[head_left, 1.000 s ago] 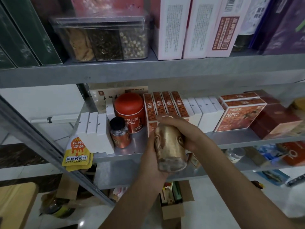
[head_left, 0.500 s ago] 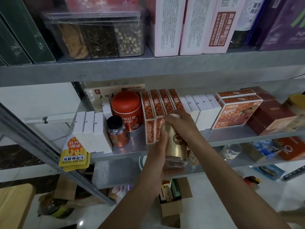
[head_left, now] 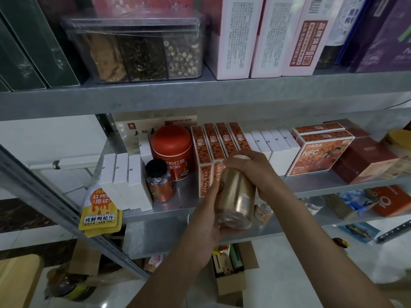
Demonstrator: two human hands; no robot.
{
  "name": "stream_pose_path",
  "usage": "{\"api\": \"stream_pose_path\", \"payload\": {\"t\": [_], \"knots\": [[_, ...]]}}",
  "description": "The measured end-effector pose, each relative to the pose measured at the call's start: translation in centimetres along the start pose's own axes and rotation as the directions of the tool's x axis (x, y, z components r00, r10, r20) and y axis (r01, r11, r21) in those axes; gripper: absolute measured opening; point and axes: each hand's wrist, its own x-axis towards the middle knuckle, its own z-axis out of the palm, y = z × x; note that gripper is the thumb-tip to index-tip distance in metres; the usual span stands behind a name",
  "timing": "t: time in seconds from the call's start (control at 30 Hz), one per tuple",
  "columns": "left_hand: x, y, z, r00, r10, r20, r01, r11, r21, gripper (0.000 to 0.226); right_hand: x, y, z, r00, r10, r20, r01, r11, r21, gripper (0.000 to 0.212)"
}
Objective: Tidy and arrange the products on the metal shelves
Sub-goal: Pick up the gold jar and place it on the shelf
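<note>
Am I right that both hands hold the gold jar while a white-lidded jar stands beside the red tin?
No: the head view shows a black lid on the small jar beside the red tin; the left hand and right hand hold the gold jar.

Bottle [head_left: 161, 181] before tin [head_left: 172, 150]; boxes [head_left: 209, 147] right of tin.

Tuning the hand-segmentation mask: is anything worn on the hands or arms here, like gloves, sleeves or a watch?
Nothing worn that shows. The left hand and right hand are bare: no gloves, rings or tape. The left forearm and right forearm are bare down to the frame edge, with no sleeve, watch or band at either wrist.
</note>
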Motion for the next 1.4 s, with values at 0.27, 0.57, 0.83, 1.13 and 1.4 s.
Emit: {"api": "stream_pose_path", "payload": {"t": [0.27,0.57,0.83,1.13,1.4], "knots": [[-1.4,1.4,0.2,0.912,-0.167,0.376,0.316,0.870,-0.379,0.072,-0.2,-0.8,-0.3,0.984,0.107,0.142,-0.123,0.987,0.106,0.028],[-0.6,1.1,-1.7,0.996,0.031,0.080,-0.036,0.997,0.068,0.067,-0.3,-1.1,1.1,0.997,-0.023,-0.073,0.027,0.999,0.045,0.006],[-2.0,2.9,-2.8,0.949,0.043,0.314,0.019,0.981,-0.194,0.063,-1.2,-2.4,1.2,0.973,-0.112,0.203,0.060,0.968,0.245,0.029],[-1.1,2.6,-5.0,0.925,0.380,0.026,-0.367,0.871,0.326,0.054,-1.5,-2.3,1.7,0.968,-0.225,0.113,0.204,0.964,0.173,0.022],[-0.1,1.5,-6.8,0.795,0.572,0.203,-0.560,0.562,0.608,0.072,-1.3,-1.7,2.7,0.909,-0.365,0.201,0.383,0.922,-0.056,0.017]]}}
